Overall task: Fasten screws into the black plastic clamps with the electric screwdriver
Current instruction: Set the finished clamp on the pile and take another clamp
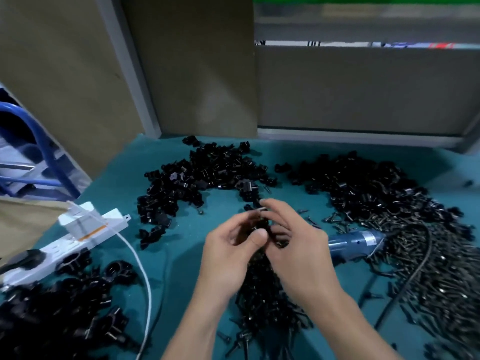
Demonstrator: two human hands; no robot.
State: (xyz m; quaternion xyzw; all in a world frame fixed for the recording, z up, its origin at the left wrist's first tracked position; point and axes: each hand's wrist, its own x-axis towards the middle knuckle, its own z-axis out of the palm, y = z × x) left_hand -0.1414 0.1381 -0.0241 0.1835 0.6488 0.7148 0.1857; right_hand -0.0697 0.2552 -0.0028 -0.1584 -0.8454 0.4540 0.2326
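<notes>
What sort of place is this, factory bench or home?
Probably a manual assembly bench in a workshop or factory: bulk piles of clamps and screws on a green mat, with a screwdriver and power strip alongside.

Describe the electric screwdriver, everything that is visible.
The electric screwdriver lies on its side on the teal mat, unheld. Its body is a blue, plastic-looking cylinder with a grey band toward its right end. Loose black screws crowd that end; the right hand hides its left end.
</notes>
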